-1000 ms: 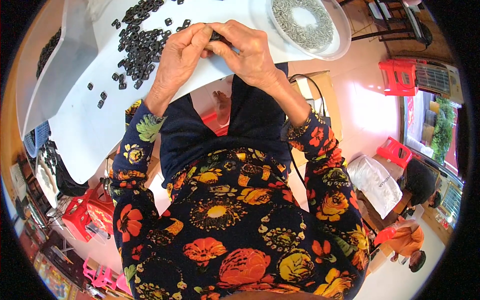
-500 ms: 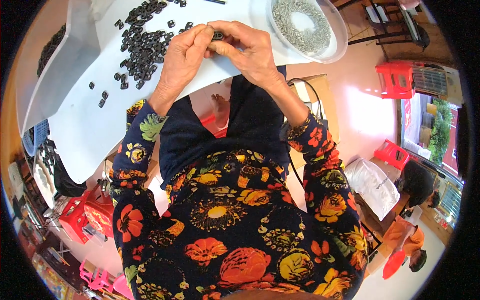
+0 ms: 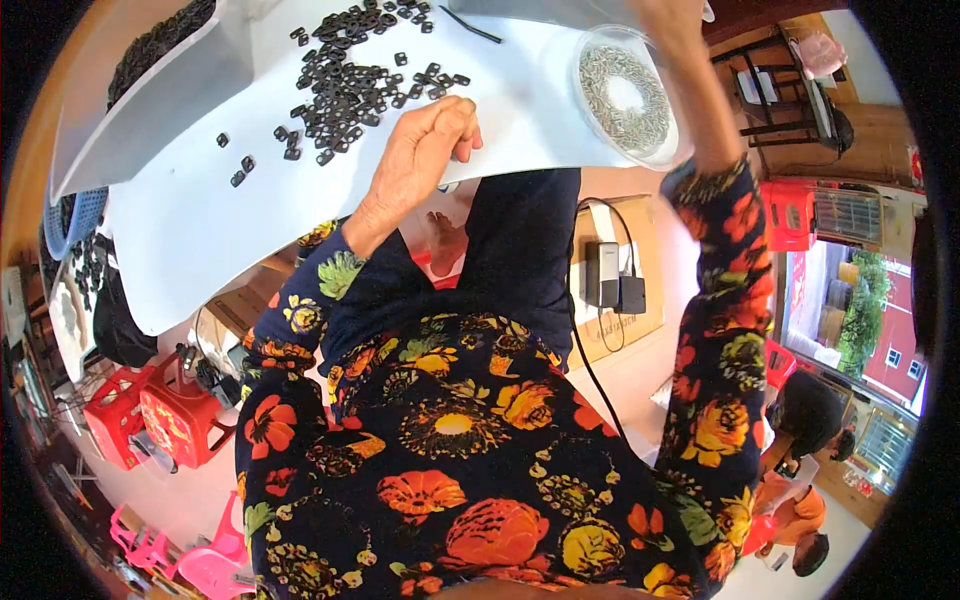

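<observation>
The left hand (image 3: 420, 150) is resting on the white bench (image 3: 200, 230), fingers curled in narrow; it is too small to tell whether they are pinching one of the small black parts (image 3: 345, 75). It is sitting just beside the near edge of that scattered heap. The right hand (image 3: 665, 15) is reaching up past the clear bowl (image 3: 628, 95) of small silvery pieces and is being cut off by the picture's rim, so I cannot tell whether it is holding anything.

Judging by the heap, most of the black parts are lying loose and waiting to be handled; a few strays (image 3: 238, 170) are sitting apart to the left. No finished pile is showing.

Below the bench edge, a flat brown carton (image 3: 640, 240) is lying on the floor with two dark boxes (image 3: 612, 280) on it. Red stools (image 3: 150, 415) are standing at lower left.
</observation>
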A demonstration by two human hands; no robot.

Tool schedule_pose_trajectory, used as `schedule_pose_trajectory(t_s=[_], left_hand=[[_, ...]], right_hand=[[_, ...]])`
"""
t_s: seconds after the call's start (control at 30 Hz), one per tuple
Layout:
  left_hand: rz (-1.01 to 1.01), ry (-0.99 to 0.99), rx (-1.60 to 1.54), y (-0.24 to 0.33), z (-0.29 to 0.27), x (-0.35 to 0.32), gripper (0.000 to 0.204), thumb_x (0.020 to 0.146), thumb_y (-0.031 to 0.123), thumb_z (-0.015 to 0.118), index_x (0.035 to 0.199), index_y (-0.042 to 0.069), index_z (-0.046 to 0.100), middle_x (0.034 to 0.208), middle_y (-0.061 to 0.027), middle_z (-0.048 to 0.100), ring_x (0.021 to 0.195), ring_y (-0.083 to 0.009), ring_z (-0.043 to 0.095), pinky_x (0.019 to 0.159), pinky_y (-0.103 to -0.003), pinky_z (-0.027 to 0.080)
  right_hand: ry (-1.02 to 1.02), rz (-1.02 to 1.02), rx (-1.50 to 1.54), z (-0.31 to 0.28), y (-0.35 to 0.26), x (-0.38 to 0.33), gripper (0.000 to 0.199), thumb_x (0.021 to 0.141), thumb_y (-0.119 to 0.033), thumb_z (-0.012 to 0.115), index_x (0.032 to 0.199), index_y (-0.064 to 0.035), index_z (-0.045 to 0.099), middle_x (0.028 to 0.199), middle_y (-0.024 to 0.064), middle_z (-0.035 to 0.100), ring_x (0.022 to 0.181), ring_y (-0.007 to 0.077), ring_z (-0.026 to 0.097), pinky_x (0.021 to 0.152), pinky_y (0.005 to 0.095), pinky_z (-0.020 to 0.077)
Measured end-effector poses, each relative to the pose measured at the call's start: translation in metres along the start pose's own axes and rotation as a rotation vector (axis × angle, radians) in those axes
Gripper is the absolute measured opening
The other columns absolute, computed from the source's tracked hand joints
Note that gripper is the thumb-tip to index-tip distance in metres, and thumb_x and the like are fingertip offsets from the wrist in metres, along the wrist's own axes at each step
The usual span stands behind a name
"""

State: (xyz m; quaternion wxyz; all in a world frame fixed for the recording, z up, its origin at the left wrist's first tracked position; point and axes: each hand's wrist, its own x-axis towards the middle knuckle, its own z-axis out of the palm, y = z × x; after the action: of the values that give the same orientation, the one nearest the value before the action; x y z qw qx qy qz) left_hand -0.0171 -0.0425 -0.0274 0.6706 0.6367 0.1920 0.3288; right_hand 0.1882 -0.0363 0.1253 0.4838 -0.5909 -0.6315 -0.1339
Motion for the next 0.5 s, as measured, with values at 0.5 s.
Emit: schedule_pose_trajectory(t_s=[0.5], left_hand=[[-0.023, 0.136, -0.272, 0.009, 0.009, -0.006, 0.034, 0.098, 0.019, 0.039, 0.069, 0.002, 0.045, 0.062, -0.0029, 0.045, 0.069, -0.0136, 0.049, 0.066, -0.026, 0.041]], right_hand=[[-0.518, -0.051, -0.019, 0.137, 0.021, -0.062, 0.021, 0.080, -0.008, 0.055, 0.098, -0.0047, 0.066, 0.095, 0.0145, 0.062, 0.085, 0.0350, 0.060, 0.078, 0.0423, 0.0479]])
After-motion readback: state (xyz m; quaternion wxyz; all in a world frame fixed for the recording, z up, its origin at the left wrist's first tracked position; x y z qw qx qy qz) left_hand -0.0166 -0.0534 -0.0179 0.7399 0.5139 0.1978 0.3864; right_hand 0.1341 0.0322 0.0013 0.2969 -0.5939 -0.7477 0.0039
